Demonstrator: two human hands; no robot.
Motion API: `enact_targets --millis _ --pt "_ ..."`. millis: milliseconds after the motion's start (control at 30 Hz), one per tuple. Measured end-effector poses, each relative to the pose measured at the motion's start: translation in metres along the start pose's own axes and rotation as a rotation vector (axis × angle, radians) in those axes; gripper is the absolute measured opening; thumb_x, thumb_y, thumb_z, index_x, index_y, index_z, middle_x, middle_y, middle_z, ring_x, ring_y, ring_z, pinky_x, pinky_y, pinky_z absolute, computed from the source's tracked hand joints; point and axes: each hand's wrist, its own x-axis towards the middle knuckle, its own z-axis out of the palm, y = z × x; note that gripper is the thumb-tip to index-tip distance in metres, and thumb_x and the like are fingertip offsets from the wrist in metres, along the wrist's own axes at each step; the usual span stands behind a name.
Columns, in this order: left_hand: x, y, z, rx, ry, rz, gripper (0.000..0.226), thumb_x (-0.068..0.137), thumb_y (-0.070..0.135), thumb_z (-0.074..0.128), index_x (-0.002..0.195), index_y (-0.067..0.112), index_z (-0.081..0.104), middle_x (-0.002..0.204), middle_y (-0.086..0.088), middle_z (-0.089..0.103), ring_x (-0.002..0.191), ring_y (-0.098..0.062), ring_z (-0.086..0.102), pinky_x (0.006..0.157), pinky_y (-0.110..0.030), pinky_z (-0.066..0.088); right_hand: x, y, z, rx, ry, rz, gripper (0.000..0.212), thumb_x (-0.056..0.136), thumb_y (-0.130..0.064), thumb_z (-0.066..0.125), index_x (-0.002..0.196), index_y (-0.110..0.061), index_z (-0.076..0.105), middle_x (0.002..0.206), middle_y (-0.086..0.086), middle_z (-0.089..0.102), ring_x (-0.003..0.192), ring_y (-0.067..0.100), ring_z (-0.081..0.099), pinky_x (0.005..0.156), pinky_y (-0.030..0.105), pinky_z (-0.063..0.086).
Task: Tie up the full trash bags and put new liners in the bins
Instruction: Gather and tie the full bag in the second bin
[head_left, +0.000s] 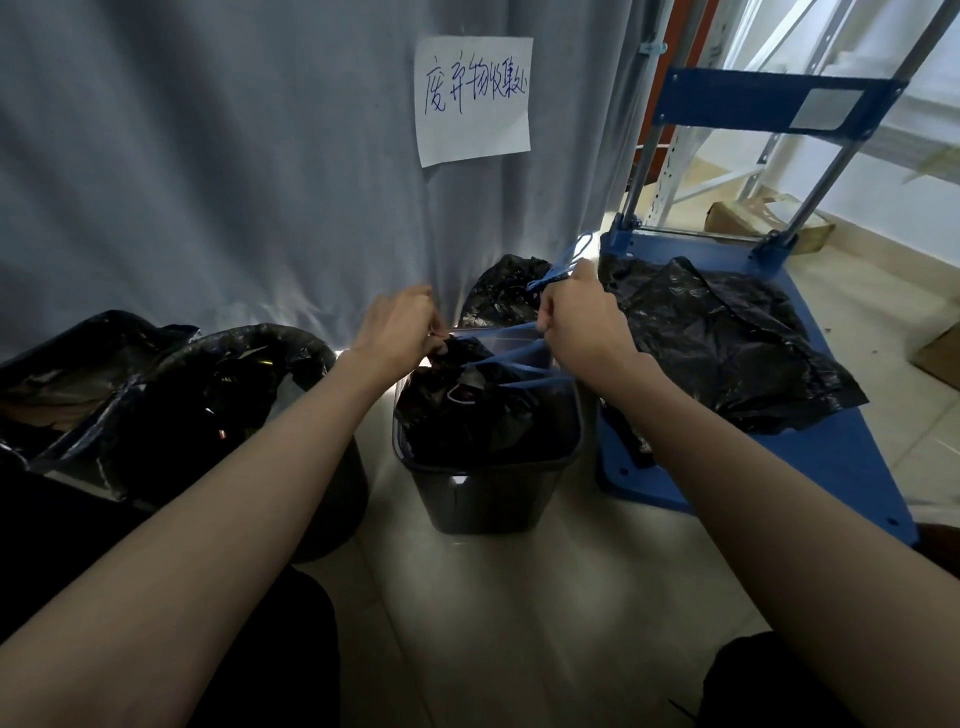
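We've got the bag (467, 410) in the small bin (483, 493) dead ahead at 12 o'clock. Left hand (400, 327) pinches bag's gathered neck; right hand (582, 317) fisted round blue drawstring (514, 338), stretched toward 3 o'clock. Both equally near. Count: three bins with bags in view, one tied bag (504, 291) behind, loose liners (727, 338) on cart (810, 467).

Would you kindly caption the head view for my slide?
Both hands, left and right, pull blue drawstrings on the bag in a small bin.
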Motion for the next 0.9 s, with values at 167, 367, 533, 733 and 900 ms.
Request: enact_targets --millis 167,367,533,733,900 --pt "-0.003 -0.009 -0.003 -0.276 -0.029 0.001 0.018 0.070 0.017 0.084 0.085 0.023 0.075 0.086 0.001 0.061 0.080 -0.019 0.061 0.073 -0.031 0.046 0.007 0.008 0.010 0.205 0.020 0.081 0.018 0.087 -0.001 0.045 0.082 -0.007 0.061 0.103 0.014 0.056 0.086 0.036 0.059 0.080 0.049 0.054" --pt "-0.022 -0.011 -0.021 -0.309 -0.226 -0.001 0.032 0.063 0.052 0.085 0.075 0.024 0.076 0.071 0.008 0.068 0.063 -0.002 0.056 0.059 -0.020 0.040 0.013 0.004 0.015 0.657 -0.081 0.280 0.016 0.095 -0.008 0.050 0.080 -0.008 0.055 0.076 0.013 0.068 0.057 0.023 0.063 0.053 0.033 0.058" --pt "-0.027 -0.007 -0.015 -0.189 -0.251 0.023 0.016 0.066 0.018 0.088 0.072 0.017 0.074 0.065 0.007 0.066 0.061 -0.006 0.060 0.058 -0.015 0.044 0.010 -0.008 0.013 1.035 -0.104 0.336 0.017 0.096 -0.008 0.058 0.079 -0.005 0.059 0.063 0.009 0.060 0.040 0.013 0.054 0.041 0.021 0.049" --pt "-0.035 -0.019 -0.006 -0.125 -0.263 -0.026 0.012 0.068 0.000 0.079 0.068 0.011 0.073 0.065 0.001 0.068 0.056 -0.003 0.056 0.051 -0.007 0.038 0.017 -0.013 0.003 1.088 -0.002 0.368 0.017 0.093 -0.007 0.059 0.076 -0.008 0.060 0.055 0.003 0.053 0.039 0.011 0.046 0.038 0.020 0.039" --pt "-0.033 -0.025 -0.004 -0.189 -0.285 -0.093 0.022 0.063 0.017 0.090 0.067 0.020 0.069 0.062 0.004 0.065 0.055 -0.002 0.055 0.050 -0.015 0.036 0.017 -0.015 0.003 1.120 0.001 0.383 0.011 0.091 -0.010 0.064 0.082 -0.005 0.063 0.055 0.003 0.052 0.041 0.011 0.045 0.041 0.022 0.040"
